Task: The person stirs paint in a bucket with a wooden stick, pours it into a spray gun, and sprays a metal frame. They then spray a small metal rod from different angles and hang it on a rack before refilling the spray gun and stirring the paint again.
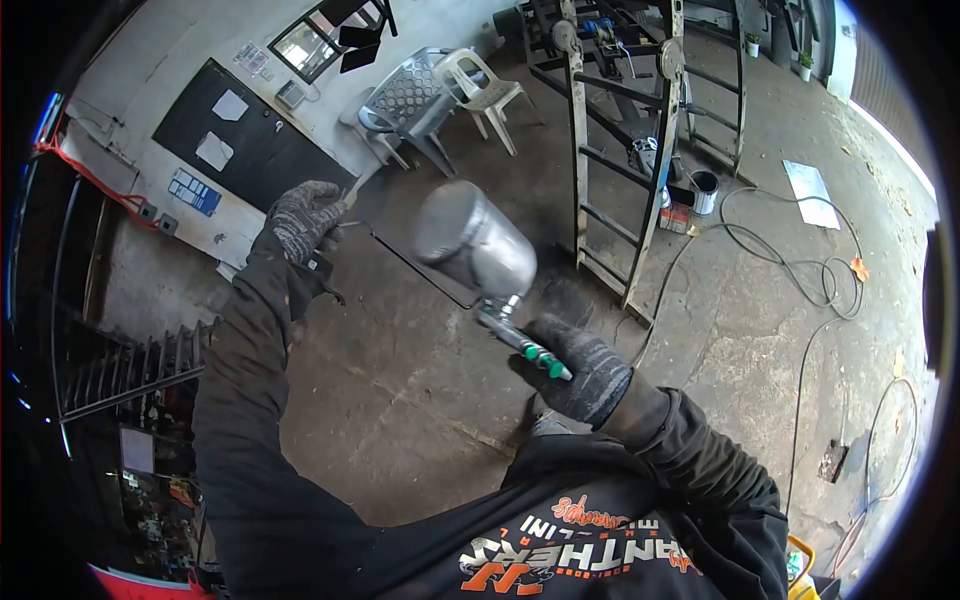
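Observation:
My right hand [578, 372], in a grey knit glove, is closed around the handle of a spray gun [520, 338]. Green knobs show at the near end of the gun, and a silver metal cup [478, 240] is mounted on it, tilted to the upper left. Up and to the left, my left hand [303, 222] wears a matching glove. Its fingers are pinched on a thin bent dark rod [415, 265], which slants down toward the gun and overlaps the cup's lower side in this view. The part inside the left fingers is hidden.
Plastic chairs [412, 105] stand by the wall near a dark door [235, 130]. A metal frame [612, 215] rises ahead on the right, with a can [705, 192] beside it. A hose [775, 255] loops over the concrete floor. Metal racking [140, 375] is at left.

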The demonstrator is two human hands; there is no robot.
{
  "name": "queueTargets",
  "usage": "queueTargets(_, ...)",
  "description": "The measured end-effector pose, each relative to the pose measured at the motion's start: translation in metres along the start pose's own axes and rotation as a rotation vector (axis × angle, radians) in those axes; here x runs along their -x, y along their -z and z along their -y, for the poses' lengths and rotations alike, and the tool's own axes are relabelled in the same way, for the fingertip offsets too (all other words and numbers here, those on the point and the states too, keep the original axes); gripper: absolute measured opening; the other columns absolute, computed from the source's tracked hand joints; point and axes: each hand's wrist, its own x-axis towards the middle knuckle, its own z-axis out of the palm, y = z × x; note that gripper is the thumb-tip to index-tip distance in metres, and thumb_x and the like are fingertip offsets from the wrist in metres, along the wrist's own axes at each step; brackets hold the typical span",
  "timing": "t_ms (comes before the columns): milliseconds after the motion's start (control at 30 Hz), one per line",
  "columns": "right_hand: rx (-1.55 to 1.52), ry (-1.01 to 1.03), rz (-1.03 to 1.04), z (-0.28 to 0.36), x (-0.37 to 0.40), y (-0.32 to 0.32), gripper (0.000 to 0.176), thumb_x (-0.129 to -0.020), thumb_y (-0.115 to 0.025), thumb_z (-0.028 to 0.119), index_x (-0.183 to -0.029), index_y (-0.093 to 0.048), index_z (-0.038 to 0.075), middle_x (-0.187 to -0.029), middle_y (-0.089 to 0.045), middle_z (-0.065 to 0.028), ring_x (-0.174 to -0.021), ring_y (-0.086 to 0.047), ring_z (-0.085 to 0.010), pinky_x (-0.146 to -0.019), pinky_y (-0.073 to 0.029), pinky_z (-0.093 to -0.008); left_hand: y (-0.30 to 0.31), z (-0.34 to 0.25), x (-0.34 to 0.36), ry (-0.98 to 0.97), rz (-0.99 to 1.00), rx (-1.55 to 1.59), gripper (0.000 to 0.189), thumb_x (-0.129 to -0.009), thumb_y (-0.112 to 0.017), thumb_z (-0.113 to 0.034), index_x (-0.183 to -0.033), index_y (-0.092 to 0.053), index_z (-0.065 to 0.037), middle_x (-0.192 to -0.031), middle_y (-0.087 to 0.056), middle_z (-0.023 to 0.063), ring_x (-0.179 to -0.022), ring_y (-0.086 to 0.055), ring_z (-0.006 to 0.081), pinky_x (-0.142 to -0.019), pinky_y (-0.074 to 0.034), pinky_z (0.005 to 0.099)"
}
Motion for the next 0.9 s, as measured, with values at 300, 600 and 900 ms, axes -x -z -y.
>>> queueTargets(300,-0.216,-0.396,-0.128,-0.119,0.063,-0.010,0.033,-0.090,-0.076,0.016,-0.119,-0.065,0.004,-0.095,-0.070,-0.0106,-0.086,-0.063,-0.0150,-0.080,-0.053,-0.0349,0.016,0.030,-0.005,-0.144,0.164,-0.057,0.016,-0.090,-0.069,-0.002,-0.106,-0.069,0.001,-0.085,-0.071,0.0074,-0.073,-0.066,0.0124,-0.068,-0.054,0.0269)
queueTargets(600,-0.770,-0.340,-0.139,-0.042,0.057,0.037,0.034,-0.091,-0.073,0.004,-0.123,-0.059,0.004,-0.106,-0.070,-0.0050,-0.094,-0.067,-0.0152,-0.083,-0.058,-0.0286,0.019,0.034,-0.002,-0.211,0.187,0.014,0.013,-0.086,-0.073,0.004,-0.098,-0.069,0.001,-0.090,-0.073,0.0078,-0.084,-0.069,0.0138,-0.078,-0.057,0.0275)
queueTargets(900,-0.213,0.162,-0.078,0.065,0.006,0.057,0.025,-0.089,-0.074,0.018,-0.108,-0.063,0.004,-0.093,-0.066,-0.0172,-0.085,-0.068,-0.0334,-0.073,-0.053,-0.0412,0.019,0.031,0.009,-0.182,0.216,-0.032,0.012,-0.087,-0.072,0.001,-0.098,-0.068,-0.001,-0.091,-0.072,0.0064,-0.085,-0.067,0.0149,-0.083,-0.056,0.0308)
